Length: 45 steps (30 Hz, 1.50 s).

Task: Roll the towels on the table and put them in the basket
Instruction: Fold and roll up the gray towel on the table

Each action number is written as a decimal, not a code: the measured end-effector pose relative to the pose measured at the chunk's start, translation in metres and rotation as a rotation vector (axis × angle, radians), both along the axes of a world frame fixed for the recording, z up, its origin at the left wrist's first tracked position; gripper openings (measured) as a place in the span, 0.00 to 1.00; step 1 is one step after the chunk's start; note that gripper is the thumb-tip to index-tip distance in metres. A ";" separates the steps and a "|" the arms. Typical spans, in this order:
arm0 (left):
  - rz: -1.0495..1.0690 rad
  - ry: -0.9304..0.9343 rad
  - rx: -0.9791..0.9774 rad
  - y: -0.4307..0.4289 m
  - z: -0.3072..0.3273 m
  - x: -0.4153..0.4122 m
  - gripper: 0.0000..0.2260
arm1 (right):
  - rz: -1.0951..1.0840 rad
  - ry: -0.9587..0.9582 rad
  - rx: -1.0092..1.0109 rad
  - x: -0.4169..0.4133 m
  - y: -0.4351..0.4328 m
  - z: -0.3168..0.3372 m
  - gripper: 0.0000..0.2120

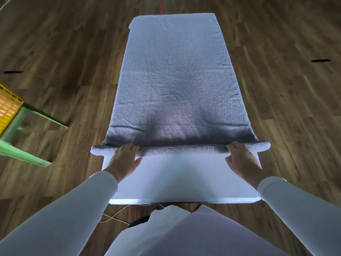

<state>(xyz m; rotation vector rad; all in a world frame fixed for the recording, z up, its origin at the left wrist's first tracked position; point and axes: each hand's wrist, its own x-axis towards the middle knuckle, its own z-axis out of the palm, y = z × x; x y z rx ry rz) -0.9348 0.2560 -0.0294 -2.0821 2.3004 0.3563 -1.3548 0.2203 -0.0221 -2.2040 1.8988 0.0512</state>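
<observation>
Two white sleeves (77, 209) reach in over the near edge of the white table (180, 182), whose near part lies bare. A thin pale cord (114, 215) lies on the floor under that edge. At mid-table, left hand (125, 159) and right hand (241, 159) both grasp the grey towel (177, 80) at its rolled near end (182, 149): fingers curled over the top of the roll, thumbs against its near side. The roll is thin, lies crosswise, and both its ends overhang the table's long sides. Beyond the roll the towel lies flat along the table to the far edge, with light creases. Off the table's left side a yellow perforated basket (8, 106) sits on a green stool (22, 145), well apart from the towel. Wood-plank floor (295, 89) surrounds the table; a red line (161, 5) runs on past the far end.
</observation>
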 end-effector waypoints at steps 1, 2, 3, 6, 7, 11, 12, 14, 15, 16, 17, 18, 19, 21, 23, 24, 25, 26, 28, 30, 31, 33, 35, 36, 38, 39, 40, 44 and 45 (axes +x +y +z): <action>-0.005 0.003 -0.005 0.000 0.000 0.000 0.12 | 0.013 0.025 -0.002 -0.001 0.002 -0.004 0.17; -0.008 0.009 -0.018 0.000 0.000 0.001 0.12 | 0.034 0.066 -0.018 -0.002 0.002 -0.005 0.17; 0.008 0.008 -0.023 -0.001 0.001 0.001 0.10 | 0.058 0.109 -0.061 -0.003 -0.001 -0.004 0.15; 0.058 -0.032 0.038 -0.010 0.010 -0.004 0.09 | 0.130 0.220 0.008 0.002 -0.016 0.017 0.04; 0.069 -0.053 0.111 -0.015 0.015 -0.006 0.10 | 0.156 0.230 0.120 0.002 -0.023 0.022 0.04; 0.052 -0.237 0.243 -0.029 0.032 -0.007 0.14 | 0.192 0.229 0.290 -0.003 -0.042 0.039 0.06; 0.070 -0.224 0.118 -0.030 0.030 -0.005 0.13 | 0.153 0.205 0.166 -0.002 -0.041 0.041 0.07; 0.173 -0.021 -0.055 -0.028 0.025 -0.004 0.10 | -0.001 0.154 0.030 0.002 -0.037 0.042 0.13; 0.184 0.076 -0.059 -0.025 0.021 -0.005 0.10 | -0.024 0.121 0.020 0.004 -0.033 0.039 0.13; 0.148 0.115 -0.047 -0.021 0.016 -0.007 0.11 | -0.005 0.089 0.046 0.005 -0.028 0.033 0.13; 0.105 0.120 -0.030 -0.017 0.011 -0.007 0.13 | 0.015 0.049 0.066 0.004 -0.023 0.025 0.12; 0.062 0.099 -0.026 -0.013 0.004 -0.007 0.13 | 0.022 0.035 0.064 0.002 -0.017 0.018 0.11; 0.039 0.073 -0.019 -0.010 0.001 -0.007 0.14 | 0.037 0.040 0.054 -0.001 -0.011 0.008 0.11; 0.053 0.018 0.020 -0.008 0.001 -0.009 0.14 | 0.059 0.044 0.000 -0.007 -0.005 -0.002 0.14; 0.086 -0.043 0.071 -0.013 0.006 -0.012 0.11 | 0.068 0.102 -0.005 -0.002 -0.008 0.006 0.10; 0.090 -0.068 0.100 -0.018 0.009 -0.013 0.10 | 0.072 0.145 0.023 0.000 -0.015 0.013 0.06; 0.095 -0.079 0.151 -0.022 0.013 -0.014 0.10 | 0.082 0.169 0.092 0.000 -0.025 0.015 0.04; 0.099 -0.074 0.225 -0.026 0.019 -0.014 0.12 | 0.092 0.182 0.213 0.001 -0.033 0.023 0.07; 0.094 -0.082 0.305 -0.031 0.025 -0.012 0.15 | 0.114 0.236 0.421 0.000 -0.048 0.032 0.10; 0.107 -0.123 0.122 -0.035 0.026 -0.006 0.17 | 0.064 0.214 0.286 -0.003 -0.055 0.031 0.09; 0.158 -0.085 0.008 -0.035 0.023 -0.003 0.17 | -0.001 0.173 0.173 -0.004 -0.054 0.029 0.13; 0.200 0.047 -0.052 -0.034 0.018 -0.004 0.16 | -0.075 0.065 0.066 0.000 -0.050 0.028 0.18; 0.118 0.009 0.058 -0.031 0.011 -0.010 0.17 | -0.003 0.050 0.093 0.003 -0.042 0.021 0.19; 0.086 -0.044 0.104 -0.029 0.008 -0.012 0.19 | 0.037 0.069 0.092 0.003 -0.037 0.017 0.20; 0.088 -0.148 0.119 -0.028 0.011 -0.018 0.18 | 0.097 0.189 0.061 0.001 -0.027 0.009 0.23; 0.098 -0.195 0.110 -0.030 0.014 -0.020 0.16 | 0.104 0.242 0.032 0.000 -0.026 0.007 0.22; 0.099 -0.245 0.102 -0.033 0.017 -0.022 0.15 | 0.103 0.291 -0.001 0.001 -0.028 0.008 0.19; 0.057 -0.259 0.255 -0.044 0.028 -0.023 0.17 | 0.134 0.296 0.197 0.007 -0.049 0.030 0.08; 0.056 -0.233 0.357 -0.046 0.032 -0.021 0.20 | 0.172 0.309 0.339 0.008 -0.055 0.036 0.09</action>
